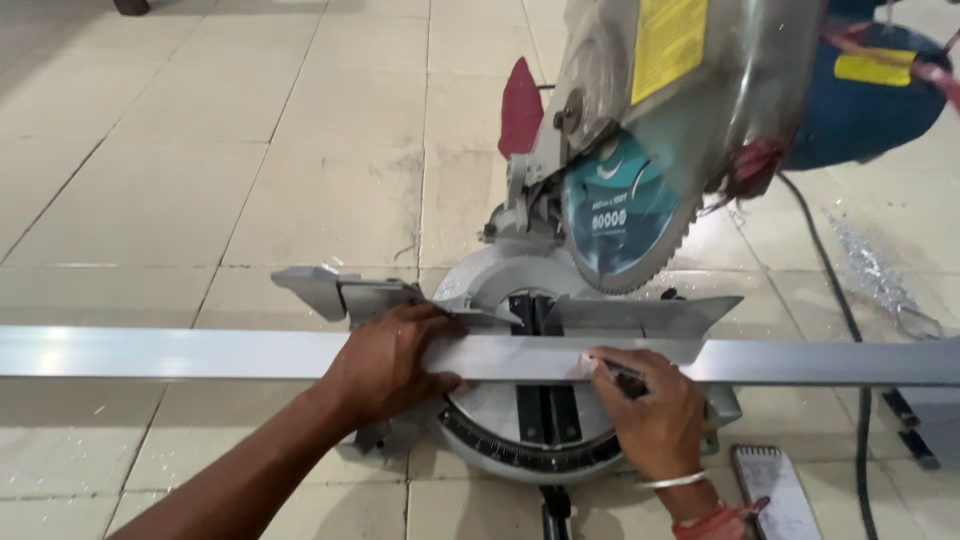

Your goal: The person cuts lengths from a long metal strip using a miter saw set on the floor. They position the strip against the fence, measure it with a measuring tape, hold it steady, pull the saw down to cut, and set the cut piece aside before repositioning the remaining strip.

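Aluminium bar (200, 353) pinned by left hand (390, 362); right hand (652, 410) marks it.

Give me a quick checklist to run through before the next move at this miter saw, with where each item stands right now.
1. Saw blade raised clear of the aluminium bar: ok.
2. Left hand pressing the bar down: ok.
3. Bar against the fence: cannot tell.
4. Right hand holding a pen on the bar, under the blade's path: not ok.
5. Power cord away from the bar: ok.

Workshop: miter saw (600, 200), tiled floor (200, 150)
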